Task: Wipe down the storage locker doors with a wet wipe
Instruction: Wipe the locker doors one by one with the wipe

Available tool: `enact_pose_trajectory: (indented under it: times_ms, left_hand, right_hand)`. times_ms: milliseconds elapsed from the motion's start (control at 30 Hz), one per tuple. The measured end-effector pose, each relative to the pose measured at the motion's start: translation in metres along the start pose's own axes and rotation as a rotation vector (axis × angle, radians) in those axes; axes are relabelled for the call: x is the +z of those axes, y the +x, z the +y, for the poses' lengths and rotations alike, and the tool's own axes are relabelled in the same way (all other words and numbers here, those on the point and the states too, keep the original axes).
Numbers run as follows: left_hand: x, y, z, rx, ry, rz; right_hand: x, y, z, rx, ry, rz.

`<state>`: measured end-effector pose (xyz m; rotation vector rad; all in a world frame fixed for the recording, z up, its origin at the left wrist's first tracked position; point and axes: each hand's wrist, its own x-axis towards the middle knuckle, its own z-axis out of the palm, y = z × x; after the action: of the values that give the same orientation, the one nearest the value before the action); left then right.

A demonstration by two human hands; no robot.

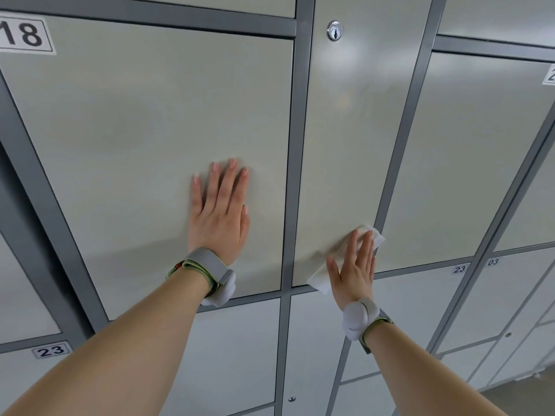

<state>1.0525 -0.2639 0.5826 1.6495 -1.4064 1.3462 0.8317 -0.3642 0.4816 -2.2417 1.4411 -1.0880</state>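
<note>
Left hand (217, 211) lies flat, fingers straight, on door 18 (135, 130). Right hand (354, 265), fingers straight, presses the wipe (322, 276) against the lower edge of the next door (351, 130), whose lock (334, 30) sits at top.
</note>
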Motion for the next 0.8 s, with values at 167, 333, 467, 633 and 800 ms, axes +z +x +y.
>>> enact_pose_trajectory:
  times_ms: [167,333,467,633,800]
  left_hand:
    - [-0.001,0.0,0.0,0.001,-0.013,-0.004]
    - [-0.002,-0.001,-0.002,0.011,-0.016,-0.018]
    - [-0.001,-0.002,0.0,0.011,-0.006,-0.018]
    - [0.0,-0.002,0.0,0.003,-0.009,-0.011]
    - [0.0,-0.002,0.0,0.005,-0.003,-0.001]
  right_hand:
    - [-0.02,0.021,-0.029,-0.094,0.088,0.107]
    - [-0.017,0.024,-0.035,-0.099,0.052,0.09]
    - [0.003,-0.001,-0.009,-0.02,-0.016,-0.043]
    - [0.0,-0.002,-0.007,-0.053,-0.042,-0.04]
    - [-0.014,0.02,-0.034,-0.143,0.022,0.047]
